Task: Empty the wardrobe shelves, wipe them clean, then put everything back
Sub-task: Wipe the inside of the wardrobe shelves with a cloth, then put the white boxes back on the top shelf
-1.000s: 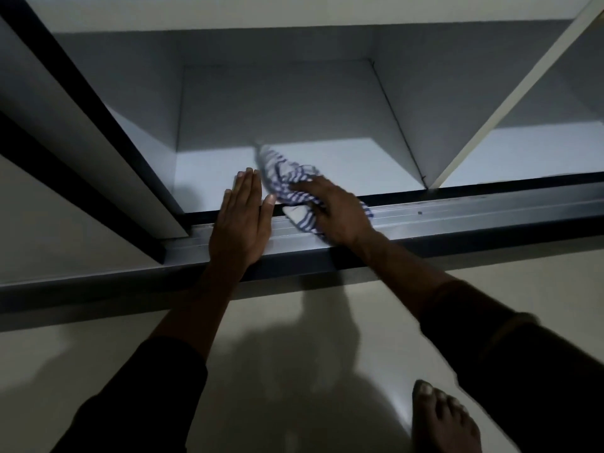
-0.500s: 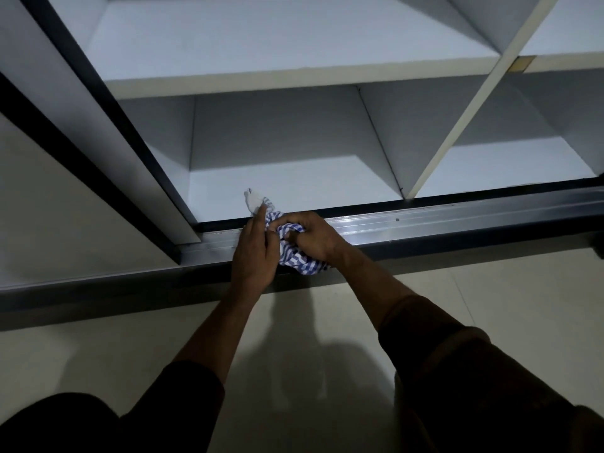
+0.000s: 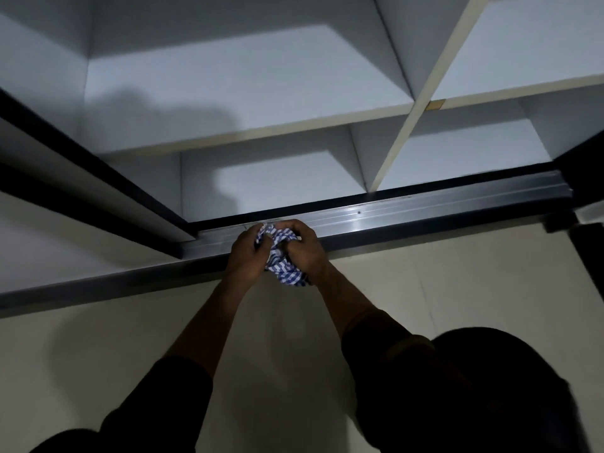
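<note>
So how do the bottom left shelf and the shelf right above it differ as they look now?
The bottom left shelf sits just behind the metal door track; the upper left shelf lies higher. The bottom one shows only a small lit patch, most of it shaded; the upper one is lit across a far wider area, with a shadow at its left. Both are white and bare. Both hands grip the striped cloth at the track, touching neither shelf.

Most of the bunched checked cloth out of sight between both hands' curled fingers.
</note>
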Demonstrator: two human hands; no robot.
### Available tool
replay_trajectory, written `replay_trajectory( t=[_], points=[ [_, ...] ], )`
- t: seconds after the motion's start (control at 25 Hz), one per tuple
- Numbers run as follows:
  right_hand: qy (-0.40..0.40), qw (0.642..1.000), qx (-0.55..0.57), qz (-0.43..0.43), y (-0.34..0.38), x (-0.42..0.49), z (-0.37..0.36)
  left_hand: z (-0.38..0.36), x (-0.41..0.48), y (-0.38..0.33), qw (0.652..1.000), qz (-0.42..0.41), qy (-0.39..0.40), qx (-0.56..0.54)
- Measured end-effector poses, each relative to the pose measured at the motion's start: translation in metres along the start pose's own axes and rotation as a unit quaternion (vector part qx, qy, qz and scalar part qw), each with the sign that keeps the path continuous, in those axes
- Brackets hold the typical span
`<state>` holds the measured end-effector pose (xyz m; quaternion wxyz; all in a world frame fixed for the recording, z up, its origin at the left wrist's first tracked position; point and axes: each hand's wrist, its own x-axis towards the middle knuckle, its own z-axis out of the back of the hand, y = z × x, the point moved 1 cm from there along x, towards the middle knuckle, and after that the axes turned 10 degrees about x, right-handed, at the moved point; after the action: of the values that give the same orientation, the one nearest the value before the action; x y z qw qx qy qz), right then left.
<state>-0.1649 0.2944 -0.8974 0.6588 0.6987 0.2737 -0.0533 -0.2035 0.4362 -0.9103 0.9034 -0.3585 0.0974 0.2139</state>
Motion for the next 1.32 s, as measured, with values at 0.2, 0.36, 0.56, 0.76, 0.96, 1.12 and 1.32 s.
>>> replay_trajectory(
  t=[0.2,0.36,0.56,0.76,0.96,1.12,1.32],
  points=[
    [-0.039,0.994,-0.064,-0.075,0.101,-0.086,0.029,0.077,-0.061,-0.098,0.998,0.048,0.047,-0.022],
    [-0.099,0.993,-0.030,-0.055,0.205,-0.197,0.044,0.151,-0.121,-0.207,0.994,0.031,0.105,0.000],
    [-0.149,0.986,0.013,-0.070,0.332,-0.354,0.057,0.251,-0.227,-0.346,0.978,-0.078,0.187,0.044],
    [-0.231,0.970,-0.058,-0.044,0.413,-0.480,0.055,0.309,-0.322,-0.427,0.959,-0.167,0.229,0.011],
    [-0.363,0.925,-0.112,-0.032,0.431,-0.595,0.063,0.294,-0.405,-0.482,0.921,-0.260,0.289,0.025],
    [-0.498,0.862,-0.091,-0.032,0.402,-0.689,0.087,0.247,-0.487,-0.518,0.873,-0.328,0.357,0.053],
    [-0.608,0.792,-0.015,-0.049,0.350,-0.800,0.142,0.155,-0.599,-0.552,0.809,-0.388,0.422,0.129]
  ],
)
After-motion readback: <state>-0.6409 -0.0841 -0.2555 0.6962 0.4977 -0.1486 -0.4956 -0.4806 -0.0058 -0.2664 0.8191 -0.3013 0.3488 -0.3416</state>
